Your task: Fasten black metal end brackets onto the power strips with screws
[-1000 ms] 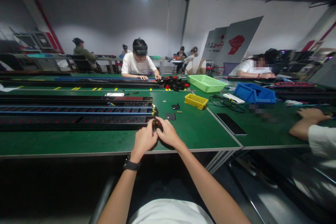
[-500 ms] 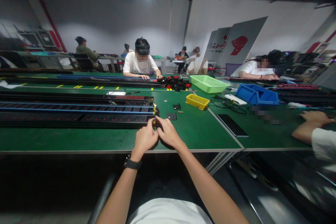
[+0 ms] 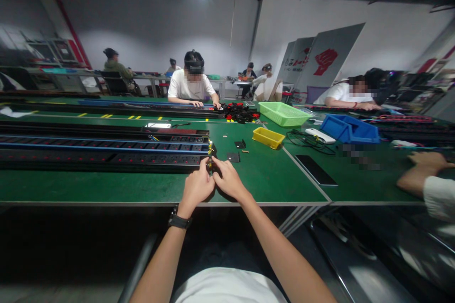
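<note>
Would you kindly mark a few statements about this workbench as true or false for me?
1. The left hand and right hand meet at the end of the nearest long black power strip. True.
2. The wristwatch is on the right wrist. False: it is on the left wrist.
3. The yellow bin stands on the green table beyond the hands, to their right. True.
4. The green basket sits inside the blue bin. False: they stand apart, the basket to the left.
</note>
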`<action>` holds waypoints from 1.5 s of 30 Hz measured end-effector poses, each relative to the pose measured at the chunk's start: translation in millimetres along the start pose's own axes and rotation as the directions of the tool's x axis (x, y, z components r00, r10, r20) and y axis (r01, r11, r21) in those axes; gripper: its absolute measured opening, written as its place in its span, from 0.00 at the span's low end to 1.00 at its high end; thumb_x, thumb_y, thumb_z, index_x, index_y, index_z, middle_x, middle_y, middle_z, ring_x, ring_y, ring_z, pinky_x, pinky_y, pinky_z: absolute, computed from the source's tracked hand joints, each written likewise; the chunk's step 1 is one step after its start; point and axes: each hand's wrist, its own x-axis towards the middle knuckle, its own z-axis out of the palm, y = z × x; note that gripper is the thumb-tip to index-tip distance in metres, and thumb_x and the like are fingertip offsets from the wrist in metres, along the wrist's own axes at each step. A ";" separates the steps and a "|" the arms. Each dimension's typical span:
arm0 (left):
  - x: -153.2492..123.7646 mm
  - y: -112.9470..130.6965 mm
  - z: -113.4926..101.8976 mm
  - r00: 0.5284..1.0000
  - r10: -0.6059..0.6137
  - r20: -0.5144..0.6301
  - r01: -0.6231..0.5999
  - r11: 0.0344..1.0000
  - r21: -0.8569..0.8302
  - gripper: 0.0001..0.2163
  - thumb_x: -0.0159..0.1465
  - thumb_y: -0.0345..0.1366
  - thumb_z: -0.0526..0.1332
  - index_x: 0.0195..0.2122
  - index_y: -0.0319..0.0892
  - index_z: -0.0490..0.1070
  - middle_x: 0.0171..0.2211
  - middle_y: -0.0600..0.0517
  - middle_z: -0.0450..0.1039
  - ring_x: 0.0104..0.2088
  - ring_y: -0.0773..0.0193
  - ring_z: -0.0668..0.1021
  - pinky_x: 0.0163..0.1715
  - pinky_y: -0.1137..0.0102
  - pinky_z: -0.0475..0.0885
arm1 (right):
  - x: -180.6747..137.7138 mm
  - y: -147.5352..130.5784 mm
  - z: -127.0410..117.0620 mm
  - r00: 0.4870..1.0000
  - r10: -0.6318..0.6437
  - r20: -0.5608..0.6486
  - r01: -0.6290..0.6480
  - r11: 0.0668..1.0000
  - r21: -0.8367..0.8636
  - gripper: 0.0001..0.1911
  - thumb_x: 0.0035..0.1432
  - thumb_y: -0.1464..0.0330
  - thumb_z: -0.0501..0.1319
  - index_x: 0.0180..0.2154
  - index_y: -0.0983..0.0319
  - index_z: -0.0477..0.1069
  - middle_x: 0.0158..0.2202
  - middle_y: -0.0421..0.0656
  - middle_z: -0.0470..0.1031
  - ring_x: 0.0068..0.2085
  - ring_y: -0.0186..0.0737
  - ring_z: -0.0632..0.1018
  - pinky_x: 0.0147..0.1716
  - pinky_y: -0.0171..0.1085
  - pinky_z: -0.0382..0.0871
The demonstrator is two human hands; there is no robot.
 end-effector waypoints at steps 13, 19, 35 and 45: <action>0.4 -0.7 0.8 1.000 -0.028 -0.007 0.028 1.000 -0.002 0.27 0.67 0.37 0.55 0.67 0.48 0.53 0.35 0.48 0.80 0.36 0.48 0.83 0.35 0.65 0.69 | 0.0 -0.4 1.7 1.000 0.017 -0.001 -0.017 1.000 0.010 0.34 0.60 0.73 0.54 0.68 0.64 0.62 0.60 0.52 0.74 0.53 0.50 0.72 0.58 0.50 0.68; 0.2 0.4 -1.3 1.000 -0.008 0.004 0.008 1.000 -0.017 0.26 0.67 0.39 0.56 0.66 0.50 0.55 0.34 0.50 0.80 0.36 0.48 0.83 0.34 0.65 0.69 | -0.9 -3.0 1.1 0.999 0.052 -0.005 -0.052 0.999 0.003 0.33 0.60 0.72 0.54 0.67 0.65 0.63 0.57 0.53 0.75 0.53 0.49 0.73 0.57 0.49 0.69; 0.5 0.3 -0.3 1.000 0.008 0.020 -0.008 1.000 0.019 0.24 0.68 0.39 0.56 0.65 0.50 0.57 0.36 0.49 0.80 0.38 0.49 0.83 0.38 0.65 0.71 | -1.4 -3.9 0.5 0.999 0.047 -0.016 -0.047 0.999 0.006 0.33 0.59 0.74 0.55 0.66 0.64 0.63 0.52 0.52 0.76 0.51 0.47 0.73 0.55 0.48 0.70; 0.0 0.9 -1.6 1.000 0.011 0.016 -0.011 1.000 0.026 0.24 0.69 0.40 0.56 0.65 0.51 0.58 0.35 0.49 0.80 0.38 0.48 0.83 0.37 0.65 0.71 | -1.5 -5.7 -0.8 0.999 0.043 -0.018 -0.043 0.999 -0.019 0.32 0.60 0.74 0.55 0.66 0.63 0.64 0.51 0.51 0.76 0.50 0.48 0.74 0.55 0.47 0.70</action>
